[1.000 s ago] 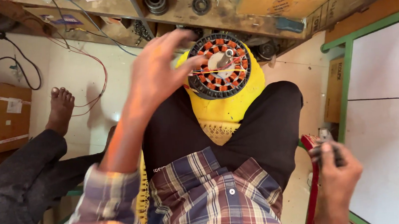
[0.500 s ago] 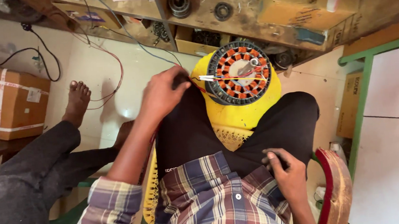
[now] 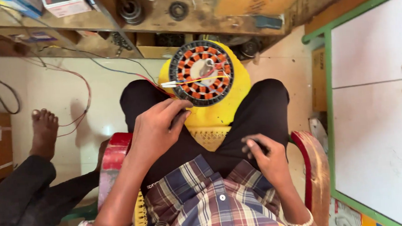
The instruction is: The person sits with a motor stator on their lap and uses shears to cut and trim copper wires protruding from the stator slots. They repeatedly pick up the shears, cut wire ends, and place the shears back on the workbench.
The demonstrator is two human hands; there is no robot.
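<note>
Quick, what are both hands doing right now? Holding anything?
Left hand: fingers curled on the lap below the round copper-wound stator; anything pinched cannot be told.
Right hand: resting on the thigh, fingers bent; a hold cannot be told.

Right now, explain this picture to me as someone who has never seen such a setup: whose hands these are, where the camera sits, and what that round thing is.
The camera sits on a seated person's head and looks straight down at their lap, so both hands are their own. No machine is involved, only bare hands. A yellow plastic stool stands between the knees, and on it lies a round motor winding: a dark ring with orange copper coils. The left hand rests on the thigh near the thin wires that run from the winding. The right hand lies on the other thigh, fingers curled; whether it holds anything cannot be told. A wooden workbench is ahead, a white cabinet to the right, and another person's bare foot on the left.
</note>
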